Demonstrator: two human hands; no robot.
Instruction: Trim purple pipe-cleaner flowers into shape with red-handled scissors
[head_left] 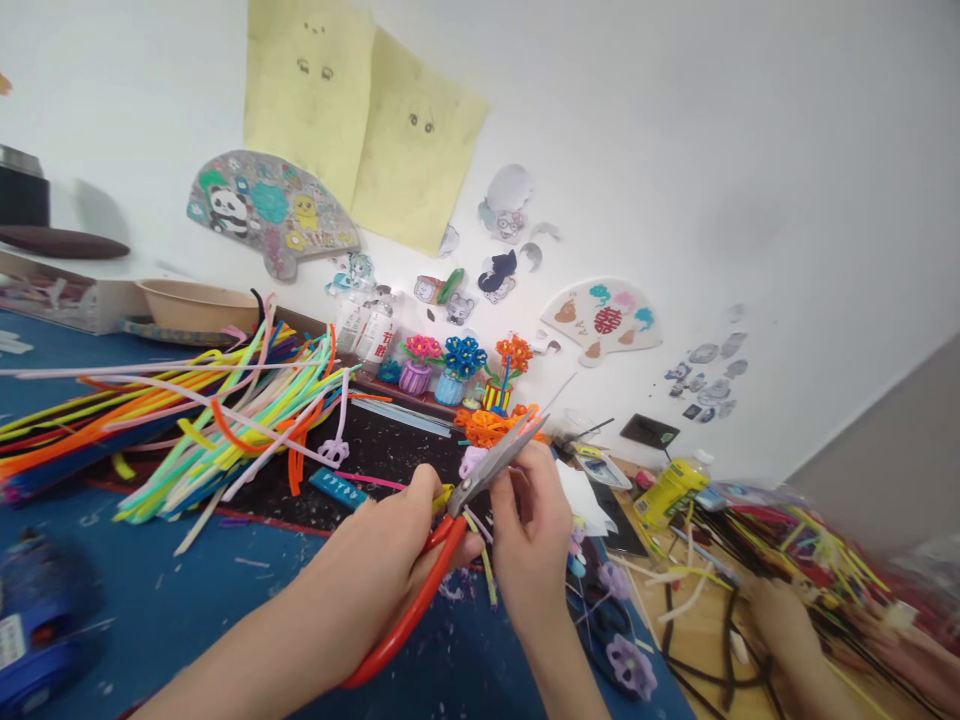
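In the head view, my left hand [394,545] is closed around the red-handled scissors [427,600], fingers through the handle. Their blades point up and to the right, slightly parted. My right hand [534,530] pinches close beside the blades; what its fingertips hold is mostly hidden behind the metal. A small yellow piece [442,497] shows by my left thumb. Behind the blades lie a lilac pipe-cleaner flower [472,462] and orange pipe-cleaner pieces [486,428]. Below the hands are cut scraps on the blue table mat [247,620].
A big bundle of coloured pipe cleaners [247,440] spreads at left. Small potted pipe-cleaner flowers [463,360] stand by the wall. A blue object [45,630] sits lower left. On the right are a yellow bottle [671,490] and another person's hand [784,620] among dark pipe cleaners.
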